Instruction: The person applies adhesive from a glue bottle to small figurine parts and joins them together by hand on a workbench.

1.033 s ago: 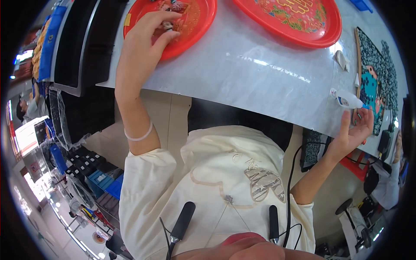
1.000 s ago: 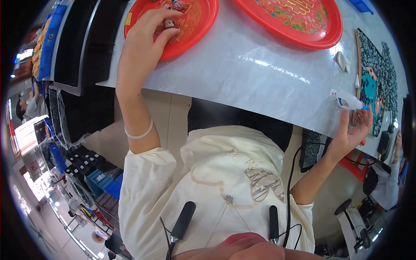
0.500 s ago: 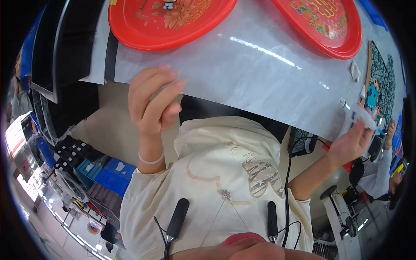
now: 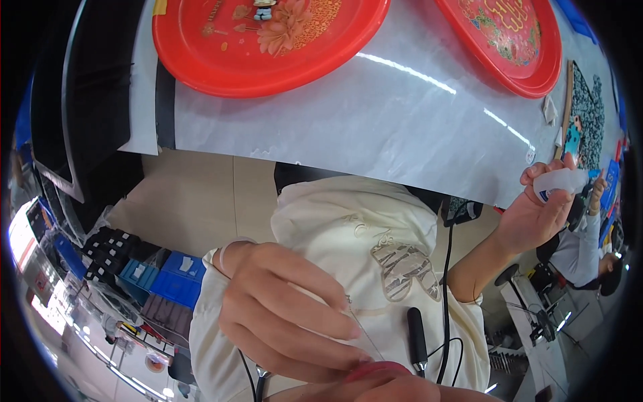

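Note:
My left hand (image 4: pixel 288 311) is raised in front of my chest, close below my chin. Its fingers are loosely bent with gaps between them; the thumb is hidden, and no held thing shows. At the table's right end, my right hand (image 4: pixel 536 214) grips a small translucent white squeeze bottle (image 4: pixel 561 181) with a blue tip, lying sideways in the fingers. Across the table, a large red tray (image 4: pixel 268 86) with a gold flower print carries a small toy figure (image 4: pixel 264 11). A second red patterned tray (image 4: pixel 529 86) lies to its right.
A pale sheet (image 4: pixel 348 127) covers the table. A crumpled white tissue (image 4: pixel 550 110) and a dark patterned mat (image 4: pixel 589 120) lie at the right. Black panels (image 4: pixel 100 87) stand left. Blue bins (image 4: pixel 179 275) are on the floor. A black cable (image 4: pixel 447 288) hangs before me. A co-worker (image 4: pixel 579 248) sits right.
My left hand has moved from the table's near edge back to my chin. My right hand has turned, showing the bottle more plainly. The trays appear lower in view.

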A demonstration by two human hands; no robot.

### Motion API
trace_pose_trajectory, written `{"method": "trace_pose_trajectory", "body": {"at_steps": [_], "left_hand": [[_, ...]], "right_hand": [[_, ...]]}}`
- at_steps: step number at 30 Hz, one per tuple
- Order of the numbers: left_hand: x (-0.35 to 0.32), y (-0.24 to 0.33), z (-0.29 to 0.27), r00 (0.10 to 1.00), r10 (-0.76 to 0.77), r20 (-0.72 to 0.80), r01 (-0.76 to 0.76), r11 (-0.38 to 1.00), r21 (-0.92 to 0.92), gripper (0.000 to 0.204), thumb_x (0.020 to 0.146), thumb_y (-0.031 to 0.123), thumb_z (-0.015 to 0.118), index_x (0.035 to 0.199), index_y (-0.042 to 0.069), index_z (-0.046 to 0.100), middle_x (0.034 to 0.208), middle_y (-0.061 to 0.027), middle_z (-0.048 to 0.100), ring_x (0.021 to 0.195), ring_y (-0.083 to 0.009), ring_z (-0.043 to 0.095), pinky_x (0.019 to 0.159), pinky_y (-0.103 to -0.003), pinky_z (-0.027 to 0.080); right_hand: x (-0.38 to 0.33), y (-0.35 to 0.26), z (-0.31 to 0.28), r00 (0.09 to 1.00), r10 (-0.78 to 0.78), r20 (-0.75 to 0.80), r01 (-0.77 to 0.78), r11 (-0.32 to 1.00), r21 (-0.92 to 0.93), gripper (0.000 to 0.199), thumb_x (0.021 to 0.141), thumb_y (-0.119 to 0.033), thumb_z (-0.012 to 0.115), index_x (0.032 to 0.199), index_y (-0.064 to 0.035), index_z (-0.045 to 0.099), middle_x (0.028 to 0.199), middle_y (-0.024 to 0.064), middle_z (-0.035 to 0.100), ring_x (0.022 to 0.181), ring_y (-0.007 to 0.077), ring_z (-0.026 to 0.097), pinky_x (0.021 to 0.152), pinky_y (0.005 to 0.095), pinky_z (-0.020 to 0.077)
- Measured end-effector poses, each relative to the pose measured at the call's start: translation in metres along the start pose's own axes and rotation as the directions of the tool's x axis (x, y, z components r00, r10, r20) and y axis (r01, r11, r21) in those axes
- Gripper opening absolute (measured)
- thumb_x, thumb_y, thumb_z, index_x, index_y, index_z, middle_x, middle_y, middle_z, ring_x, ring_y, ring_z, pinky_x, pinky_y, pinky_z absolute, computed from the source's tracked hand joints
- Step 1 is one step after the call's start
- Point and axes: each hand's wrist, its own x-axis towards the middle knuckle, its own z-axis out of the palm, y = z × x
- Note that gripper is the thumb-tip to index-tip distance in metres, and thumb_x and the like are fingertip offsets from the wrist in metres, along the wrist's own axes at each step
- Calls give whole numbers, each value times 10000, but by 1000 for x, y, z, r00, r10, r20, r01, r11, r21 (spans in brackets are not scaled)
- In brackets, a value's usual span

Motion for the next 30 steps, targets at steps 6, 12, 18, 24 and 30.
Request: {"method": "trace_pose_trajectory", "body": {"at_steps": [6,12,18,24,30], "left_hand": [[2,9,3,990,86,108,-121,921,370,95,746,142,515,743,112,605,804,23,620,724,-112,527,597,-222,420],[11,7,13,973,72,220,-156,906,393,88,709,146,525,732,119,605,839,-7,624,698,-108,518,586,-217,384],[2,16,-1,954,127,272,-239,869,433,107,774,166,516,839,135,595,891,81,610,710,-83,514,605,-200,413],[11,16,9,942,8,336,-137,923,360,115,745,141,524,807,92,607,888,24,615,715,-104,534,614,-203,413],[18,0,19,888,-79,454,-109,921,374,114,705,168,589,790,101,623,857,9,618,765,-109,556,632,-203,432]], "right_hand": [[1,-2,3,997,-2,77,4,1000,-20,507,839,-271,462,1128,133,361,874,125,479,711,182,481,563,257,369],[1,-8,8,994,-40,98,46,997,-58,472,829,-253,484,1110,117,398,870,128,503,703,175,488,549,254,369],[-6,-5,-1,999,-39,8,40,994,-102,486,812,-298,511,1081,98,427,807,130,531,629,165,507,509,259,393],[-7,-1,-4,1000,1,-14,-1,999,-39,462,808,-276,520,1082,85,428,826,139,544,636,167,512,517,258,392],[-10,-2,-23,997,25,73,-26,1000,17,447,771,-232,583,1071,55,416,952,161,529,717,184,499,591,248,389]]}}
